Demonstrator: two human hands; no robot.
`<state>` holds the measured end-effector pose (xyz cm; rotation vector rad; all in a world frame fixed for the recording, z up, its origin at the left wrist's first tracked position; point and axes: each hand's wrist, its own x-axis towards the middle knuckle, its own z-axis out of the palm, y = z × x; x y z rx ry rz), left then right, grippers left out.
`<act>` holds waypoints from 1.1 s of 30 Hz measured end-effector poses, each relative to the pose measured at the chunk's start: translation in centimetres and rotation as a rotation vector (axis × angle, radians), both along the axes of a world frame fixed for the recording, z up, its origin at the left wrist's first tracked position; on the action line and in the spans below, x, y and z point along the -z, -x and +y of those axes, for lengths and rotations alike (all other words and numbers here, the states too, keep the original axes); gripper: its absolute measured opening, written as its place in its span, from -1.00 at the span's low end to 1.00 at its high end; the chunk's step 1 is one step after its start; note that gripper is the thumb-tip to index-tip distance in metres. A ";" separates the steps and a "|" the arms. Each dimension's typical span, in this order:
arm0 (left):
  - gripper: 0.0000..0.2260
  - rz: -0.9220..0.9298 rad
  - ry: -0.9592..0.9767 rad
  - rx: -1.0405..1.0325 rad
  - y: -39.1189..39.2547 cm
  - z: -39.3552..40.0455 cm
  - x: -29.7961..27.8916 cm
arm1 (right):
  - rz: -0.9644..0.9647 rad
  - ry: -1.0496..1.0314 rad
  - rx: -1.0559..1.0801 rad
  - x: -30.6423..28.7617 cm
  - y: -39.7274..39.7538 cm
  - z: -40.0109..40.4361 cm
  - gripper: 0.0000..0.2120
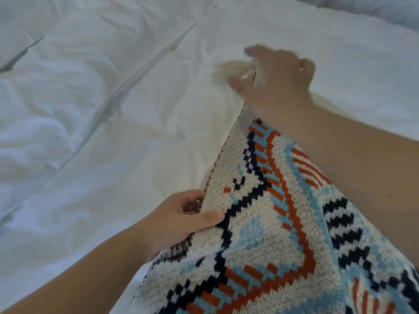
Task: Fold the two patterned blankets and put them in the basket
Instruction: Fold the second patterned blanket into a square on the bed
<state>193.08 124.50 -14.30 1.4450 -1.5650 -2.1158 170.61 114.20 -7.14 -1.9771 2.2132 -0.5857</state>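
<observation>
A knitted patterned blanket [267, 234] in cream, light blue, rust red and black lies across the lower right of the bed, stretched toward the upper middle. My left hand [179, 220] pinches its left edge, thumb on top and fingers curled under. My right hand [274, 78] reaches far forward and is blurred by motion; it grips the blanket's far corner with its cream fringe [229, 69]. Only one patterned blanket shows, and no basket is in view.
A rumpled white duvet [102, 109] covers the whole bed, with a long seam running diagonally from lower left to upper middle. A pale pillow or bedding edge [374, 10] lies at the top right.
</observation>
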 end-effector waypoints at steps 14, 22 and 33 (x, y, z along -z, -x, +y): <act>-0.40 -0.035 0.057 0.029 -4.9 4.5 0.6 | 0.012 -0.340 -0.298 8.7 -4.7 4.8 -0.24; -0.78 -0.148 0.077 -0.148 -8.0 8.7 1.7 | 0.062 -0.305 -0.697 10.5 -9.5 11.8 -0.32; -0.61 0.004 -0.022 -0.445 -8.5 13.0 1.4 | 0.209 -0.249 -0.761 10.2 -12.3 10.5 -0.53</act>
